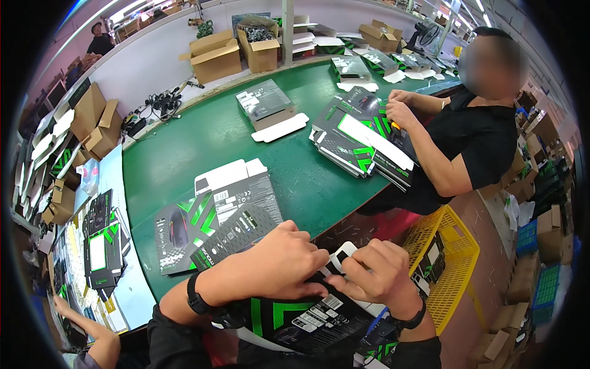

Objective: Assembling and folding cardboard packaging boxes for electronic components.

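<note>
Low in front of me is a black carton [279, 318] with green stripes and a printed label. Its white end flap [344, 251], which has a dark patch, stands up between my hands. My left hand [276, 264] is closed on the carton's edge beside this flap, thumb below. With bent fingers, my right hand [375, 270] pinches the flap from the other side. The fingertips partly cover the carton's end. Just beyond my left hand, several black and green cartons [184, 230] overlap on the green table [196, 138].
A co-worker [467, 135] at the right handles stacked flat cartons [350, 132]. One grey carton [264, 101] lies mid-table with its flap out. A yellow plastic crate [461, 264] stands right of my hands. Another person's arm [92, 329] reaches in at lower left, near more cartons [104, 252].
</note>
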A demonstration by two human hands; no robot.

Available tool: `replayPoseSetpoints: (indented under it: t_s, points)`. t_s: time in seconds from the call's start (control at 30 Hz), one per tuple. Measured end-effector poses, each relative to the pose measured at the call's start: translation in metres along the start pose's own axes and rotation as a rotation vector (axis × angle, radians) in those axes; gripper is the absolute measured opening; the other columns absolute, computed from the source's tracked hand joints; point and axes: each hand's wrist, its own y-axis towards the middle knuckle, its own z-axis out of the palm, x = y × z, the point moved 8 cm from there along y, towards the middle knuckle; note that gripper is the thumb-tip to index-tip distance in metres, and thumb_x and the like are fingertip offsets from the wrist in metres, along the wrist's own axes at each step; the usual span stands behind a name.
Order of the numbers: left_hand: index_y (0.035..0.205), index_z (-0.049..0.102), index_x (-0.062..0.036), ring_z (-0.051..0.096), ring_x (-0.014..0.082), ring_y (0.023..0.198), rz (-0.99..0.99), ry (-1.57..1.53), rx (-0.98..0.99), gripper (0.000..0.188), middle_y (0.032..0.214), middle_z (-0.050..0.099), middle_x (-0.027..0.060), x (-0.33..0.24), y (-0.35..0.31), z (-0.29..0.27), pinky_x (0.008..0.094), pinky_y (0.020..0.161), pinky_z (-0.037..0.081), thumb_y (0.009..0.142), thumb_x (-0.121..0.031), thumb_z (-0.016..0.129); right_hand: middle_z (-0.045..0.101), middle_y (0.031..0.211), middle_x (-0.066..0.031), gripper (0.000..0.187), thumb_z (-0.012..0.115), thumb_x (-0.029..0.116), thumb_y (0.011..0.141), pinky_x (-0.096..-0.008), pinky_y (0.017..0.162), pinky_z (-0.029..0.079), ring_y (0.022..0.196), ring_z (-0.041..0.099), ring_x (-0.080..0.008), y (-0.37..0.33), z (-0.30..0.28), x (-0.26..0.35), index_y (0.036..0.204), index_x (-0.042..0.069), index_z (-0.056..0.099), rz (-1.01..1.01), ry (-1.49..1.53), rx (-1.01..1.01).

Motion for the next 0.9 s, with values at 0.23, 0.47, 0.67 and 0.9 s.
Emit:
replayPoseSetpoints:
  t_s: [0.23, 0.47, 0.67, 0.9]
  points:
    - [0.081, 0.061, -0.0078, 0.066, 0.0283, 0.077, -0.014, 0.004, -0.028, 0.047, 0.073, 0.067, 0.0064, 0.002, 0.003, -0.007, 0.0417, 0.075, 0.044, 0.085, -0.053, 0.074, 0.05, 0.07, 0.0017, 0.033, 0.087, 0.034, 0.076, -0.0295, 0.049, 0.038, 0.059, 0.051, -0.016, -0.007, 0.001, 0.007, 0.074, 0.014, 0.061, -0.091, -0.043, 0.048]
    - [0.108, 0.068, -0.0031, 0.069, 0.0192, 0.083, -0.366, -1.163, -0.714, 0.035, 0.092, 0.072, 0.0057, 0.07, -0.012, -0.009, 0.0358, 0.077, 0.054, 0.101, -0.037, 0.066, 0.054, 0.085, -0.0059, 0.029, 0.076, 0.027, 0.094, -0.03, 0.066, 0.044, 0.073, 0.053, -0.0204, -0.088, -0.107, -0.039, 0.092, 0.005, 0.057, 0.46, -0.068, -0.758]
    - [0.098, 0.064, -0.0054, 0.061, 0.0103, 0.081, -0.748, -1.719, -0.58, 0.032, 0.09, 0.067, 0.0032, 0.151, 0.01, 0.15, 0.0309, 0.08, 0.05, 0.108, -0.033, 0.051, 0.056, 0.081, -0.0003, 0.021, 0.069, 0.021, 0.099, -0.0256, 0.07, 0.044, 0.075, 0.053, -0.0095, -0.133, -0.074, -0.089, 0.089, 0.004, 0.061, 0.998, 0.226, -0.718]
    - [0.09, 0.049, -0.0159, 0.048, 0.0087, 0.078, 0.367, -2.998, 0.092, 0.018, 0.079, 0.051, -0.0073, -0.034, 0.051, 0.166, 0.0321, 0.087, 0.039, 0.106, -0.024, 0.05, 0.06, 0.077, -0.0074, 0.016, 0.076, 0.007, 0.09, -0.0297, 0.061, 0.047, 0.067, 0.06, -0.0176, -0.058, -0.05, -0.077, 0.09, 0.001, 0.062, 0.763, 0.142, -0.69]
